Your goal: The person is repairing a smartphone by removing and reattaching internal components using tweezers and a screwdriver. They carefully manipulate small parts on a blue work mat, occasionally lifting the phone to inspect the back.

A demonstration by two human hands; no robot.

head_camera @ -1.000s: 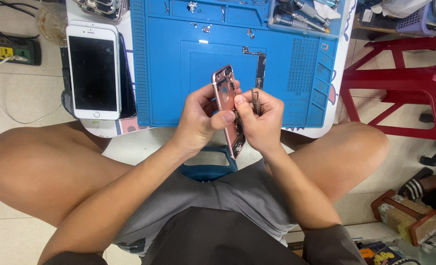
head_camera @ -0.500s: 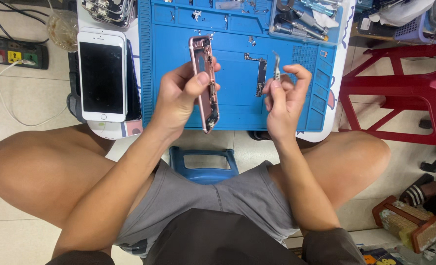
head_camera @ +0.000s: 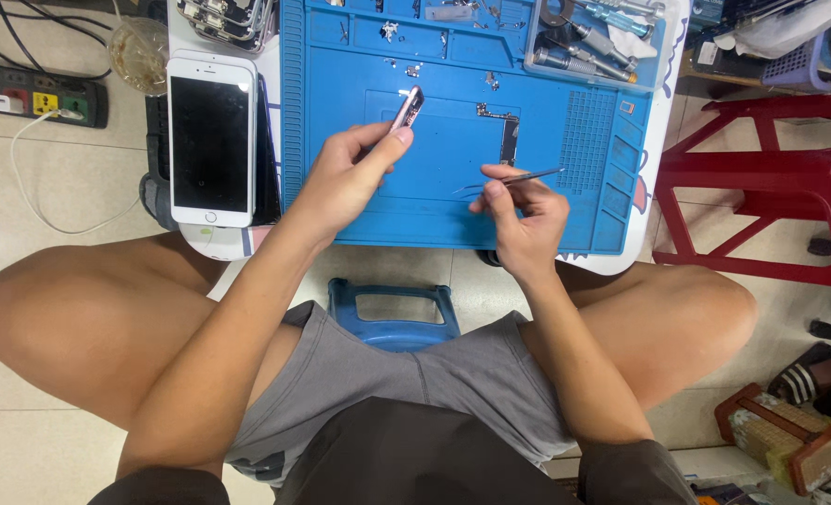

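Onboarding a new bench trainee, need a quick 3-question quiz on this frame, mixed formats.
1. True or false: the left hand rests flat on the white phone.
2. Multiple choice: what does the right hand hold? A) a screwdriver B) thin metal tweezers C) a power strip
3. Short answer: what lies on the blue work mat between the two hands' tools?

Key
1. False. The left hand holds a pink phone frame edge-on above the mat; the white phone lies untouched, left of the mat.
2. B. The tweezers point right, over the mat.
3. A small dark circuit board.
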